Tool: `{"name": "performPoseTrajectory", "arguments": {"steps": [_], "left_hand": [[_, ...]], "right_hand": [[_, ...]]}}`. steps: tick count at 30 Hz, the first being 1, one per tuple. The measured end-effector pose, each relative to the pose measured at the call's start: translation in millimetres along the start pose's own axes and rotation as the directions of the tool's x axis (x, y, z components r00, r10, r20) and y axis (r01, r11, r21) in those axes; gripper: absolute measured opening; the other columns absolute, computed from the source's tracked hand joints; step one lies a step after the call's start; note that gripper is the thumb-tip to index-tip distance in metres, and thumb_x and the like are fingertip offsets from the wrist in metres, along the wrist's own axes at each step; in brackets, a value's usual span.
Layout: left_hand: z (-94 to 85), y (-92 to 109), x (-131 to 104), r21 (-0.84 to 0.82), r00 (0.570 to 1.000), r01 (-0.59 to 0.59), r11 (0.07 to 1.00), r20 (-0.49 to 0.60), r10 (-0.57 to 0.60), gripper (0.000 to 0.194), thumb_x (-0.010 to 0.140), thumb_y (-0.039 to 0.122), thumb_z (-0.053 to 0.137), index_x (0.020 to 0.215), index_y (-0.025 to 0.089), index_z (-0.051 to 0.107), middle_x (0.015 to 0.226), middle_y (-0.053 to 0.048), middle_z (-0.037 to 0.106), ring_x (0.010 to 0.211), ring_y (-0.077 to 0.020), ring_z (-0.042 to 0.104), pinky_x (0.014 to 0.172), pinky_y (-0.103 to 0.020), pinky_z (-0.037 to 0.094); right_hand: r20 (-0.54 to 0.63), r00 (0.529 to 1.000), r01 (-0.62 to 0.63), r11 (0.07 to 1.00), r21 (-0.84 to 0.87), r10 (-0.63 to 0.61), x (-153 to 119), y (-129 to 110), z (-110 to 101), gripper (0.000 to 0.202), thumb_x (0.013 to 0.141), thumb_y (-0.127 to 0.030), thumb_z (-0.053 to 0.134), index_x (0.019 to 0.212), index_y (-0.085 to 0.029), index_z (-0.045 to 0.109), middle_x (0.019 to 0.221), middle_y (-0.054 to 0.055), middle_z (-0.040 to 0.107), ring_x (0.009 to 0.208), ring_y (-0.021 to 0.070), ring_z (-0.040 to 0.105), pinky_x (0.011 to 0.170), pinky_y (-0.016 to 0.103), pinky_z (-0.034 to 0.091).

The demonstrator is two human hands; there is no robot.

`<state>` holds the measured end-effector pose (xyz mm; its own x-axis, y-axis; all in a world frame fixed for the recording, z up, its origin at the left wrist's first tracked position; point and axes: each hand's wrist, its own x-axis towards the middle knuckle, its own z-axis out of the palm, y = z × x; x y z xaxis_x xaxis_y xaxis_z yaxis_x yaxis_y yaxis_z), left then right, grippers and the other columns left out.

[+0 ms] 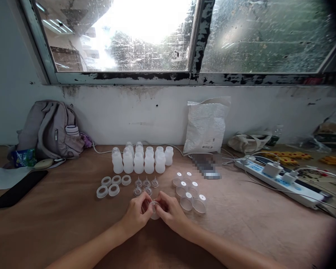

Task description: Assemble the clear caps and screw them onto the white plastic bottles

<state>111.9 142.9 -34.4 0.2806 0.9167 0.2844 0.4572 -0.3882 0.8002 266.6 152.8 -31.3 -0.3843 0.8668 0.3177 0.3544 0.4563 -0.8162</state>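
Near the front middle of the table, my left hand (138, 212) and my right hand (170, 212) meet, fingers closed around the rim of a translucent bottle ring (155, 215). Fingers cover much of it, and I cannot tell whether a teat sits inside. Just beyond my hands stand several clear bottle teats (147, 183), tips up. Several loose white rings (113, 189) lie to the left of them. On the right are several clear dome caps (186, 202) with white round spots. Behind, frosted baby bottles (149, 164) stand upright in rows, some with clear tops.
A grey backpack (52, 129) and a black flat case (18, 189) are at the left. A white padded bag (205, 129) leans on the wall. At the right lie a power strip (280, 183) with cables and yellow items (287, 157).
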Motion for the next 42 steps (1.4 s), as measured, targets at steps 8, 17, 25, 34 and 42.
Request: {"name": "performPoseTrajectory", "arguments": {"steps": [8, 17, 25, 34, 42], "left_hand": [[-0.7, -1.7, 0.1, -0.009, 1.000, 0.013, 1.000, -0.022, -0.014, 0.010, 0.080, 0.025, 0.045, 0.073, 0.018, 0.047, 0.058, 0.003, 0.050, 0.051, -0.0095, 0.046, 0.049, -0.018, 0.035], [-0.6, 1.7, 0.1, 0.020, 1.000, 0.021, 1.000, -0.007, -0.021, 0.010, 0.077, 0.025, 0.047, 0.070, 0.019, 0.045, 0.055, 0.004, 0.047, 0.049, -0.0095, 0.044, 0.047, -0.019, 0.033], [1.6, -2.7, -1.0, 0.037, 1.000, 0.028, 0.999, -0.015, -0.028, 0.009, 0.076, 0.025, 0.048, 0.070, 0.018, 0.046, 0.054, 0.004, 0.048, 0.049, -0.0092, 0.044, 0.047, -0.019, 0.033], [-0.1, -2.3, 0.8, 0.035, 0.997, 0.024, 0.999, -0.068, -0.022, 0.005, 0.070, 0.018, 0.049, 0.072, 0.019, 0.045, 0.059, 0.005, 0.048, 0.050, -0.0090, 0.045, 0.049, -0.019, 0.035], [3.9, -6.7, -3.2, 0.162, 0.997, -0.028, 0.986, -0.065, 0.039, 0.011, 0.067, 0.013, 0.049, 0.072, 0.020, 0.042, 0.059, 0.005, 0.048, 0.051, -0.0097, 0.045, 0.052, -0.020, 0.034]], "right_hand": [[0.012, 1.000, -0.003, 0.998, 0.057, 0.002, 1.1, -2.1, -1.5, 0.010, 0.080, -0.022, 0.047, 0.072, -0.016, 0.050, 0.055, -0.004, 0.048, 0.049, 0.0087, 0.040, 0.046, 0.020, 0.030], [0.017, 1.000, -0.011, 1.000, 0.002, 0.011, -0.3, -1.5, -0.8, 0.010, 0.079, -0.022, 0.049, 0.070, -0.017, 0.049, 0.053, -0.004, 0.047, 0.049, 0.0087, 0.041, 0.045, 0.020, 0.031], [0.014, 1.000, 0.004, 1.000, -0.015, -0.004, -0.6, 2.2, 0.9, 0.008, 0.078, -0.020, 0.048, 0.071, -0.017, 0.047, 0.055, -0.005, 0.046, 0.050, 0.0083, 0.040, 0.046, 0.019, 0.030], [0.019, 0.996, 0.089, 0.994, -0.063, -0.088, -2.4, -0.3, -1.0, 0.015, 0.069, -0.008, 0.045, 0.078, -0.019, 0.045, 0.057, -0.006, 0.045, 0.049, 0.0080, 0.040, 0.048, 0.019, 0.030], [0.021, 0.989, 0.147, 0.978, -0.146, -0.145, -4.3, 9.7, 3.5, 0.020, 0.065, -0.005, 0.044, 0.079, -0.020, 0.041, 0.060, -0.005, 0.043, 0.052, 0.0092, 0.041, 0.052, 0.020, 0.031]]}}
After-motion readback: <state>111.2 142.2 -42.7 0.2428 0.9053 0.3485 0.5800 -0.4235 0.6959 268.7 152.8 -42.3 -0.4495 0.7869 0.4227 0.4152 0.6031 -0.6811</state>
